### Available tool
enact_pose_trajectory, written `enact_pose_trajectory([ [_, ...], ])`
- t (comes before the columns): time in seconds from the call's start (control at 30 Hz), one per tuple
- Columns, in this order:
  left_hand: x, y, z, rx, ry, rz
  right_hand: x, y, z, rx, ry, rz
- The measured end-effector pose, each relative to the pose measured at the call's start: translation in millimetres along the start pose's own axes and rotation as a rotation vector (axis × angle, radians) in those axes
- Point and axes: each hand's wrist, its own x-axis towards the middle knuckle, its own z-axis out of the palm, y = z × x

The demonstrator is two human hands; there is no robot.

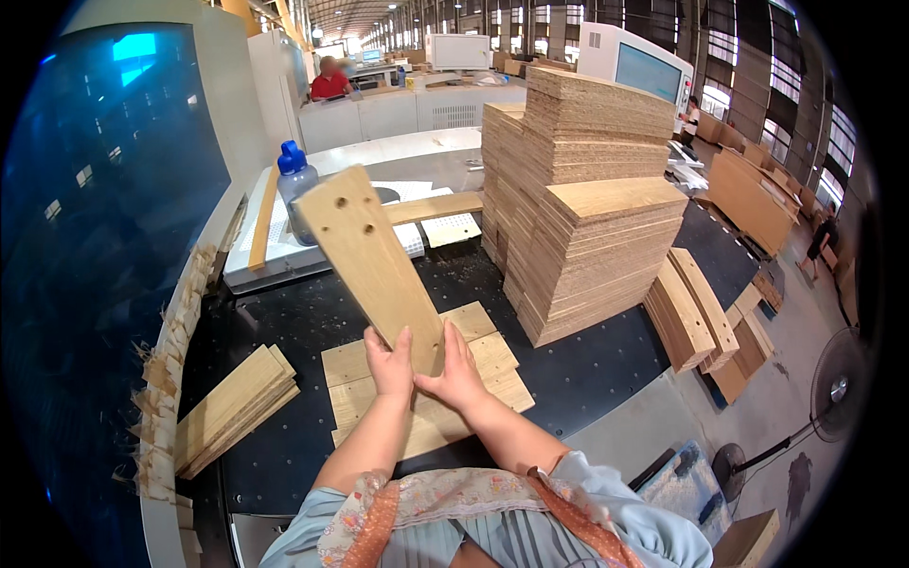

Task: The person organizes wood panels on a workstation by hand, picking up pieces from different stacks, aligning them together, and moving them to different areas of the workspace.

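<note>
Between both palms I hold a wooden board (379,256) by its near end, tilted up and away to the left. Several round holes show near its far end, and one at the near end. My left hand (389,364) presses on its left edge, and my right hand (456,372) grips the right edge. Beneath it, several flat wooden boards (492,364) lie side by side on the black table (587,364). To the left rests a small pile of similar boards (237,402). A tall stack of boards (597,256) stands at the right.
Behind the held board are a blue-capped bottle (298,189) and a white perforated panel (270,270). More drilled boards (684,312) lie at the table's right edge. A standing fan (838,388) is at the lower right. Other people work far off, one in a red shirt (329,87).
</note>
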Motion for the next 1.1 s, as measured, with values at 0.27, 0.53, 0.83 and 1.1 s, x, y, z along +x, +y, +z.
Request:
enact_pose_trajectory([
  [0.27,3.2,13.2,20.5,-0.343,0.126,-0.122,-4.7,-28.0,-42.1,-0.311,-0.109,-0.076],
  [0.53,-29.4,18.9,40.3,-0.302,0.021,-0.199,-11.7,-32.1,-59.5,-0.502,0.038,-0.034],
  [0.83,-67.0,52.1,105.9,-0.284,-0.18,-0.235,-40.2,-15.6,-129.1,-0.348,0.371,-0.148],
  [1.1,-107.8,27.6,169.7,-0.245,-0.929,-0.244,-102.6,20.0,-214.9,-0.372,0.728,0.025],
])
